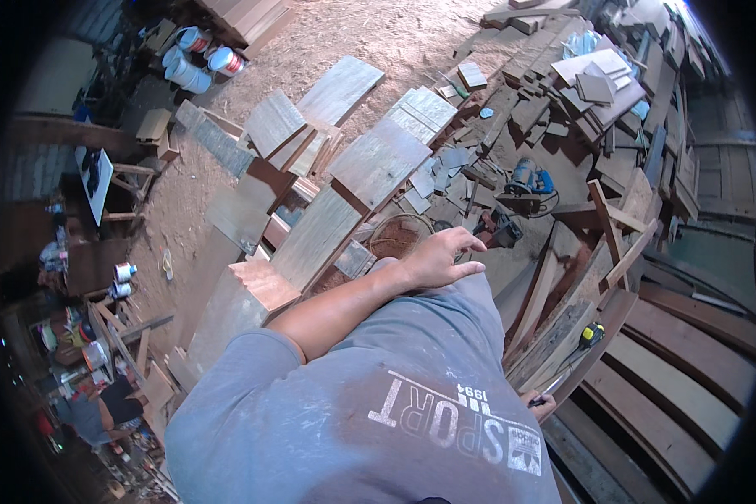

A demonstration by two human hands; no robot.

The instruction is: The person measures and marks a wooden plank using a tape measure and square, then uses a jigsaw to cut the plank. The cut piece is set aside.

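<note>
My left hand [441, 256] reaches across in front of my body with its fingers apart and loosely bent, holding nothing. Below and beyond it lie a dark power tool [499, 227] and a round, basket-like rim [399, 220]. My right hand [542, 406] is low at my right side, mostly hidden by my shirt, its fingers closed on a slim tool [551, 387] with a dark handle; its exact kind is unclear. That tool is over a plank bench [554, 340]. A yellow and black tape measure [592, 336] rests on the bench near it.
Wide boards [378, 160] lie stacked ahead and to the left. Offcuts [529, 113] and a blue power tool [529, 178] with a cable are at the far right. Long planks [680, 353] line the right side. Paint buckets [189, 76] stand far left; another person [101, 412] is lower left.
</note>
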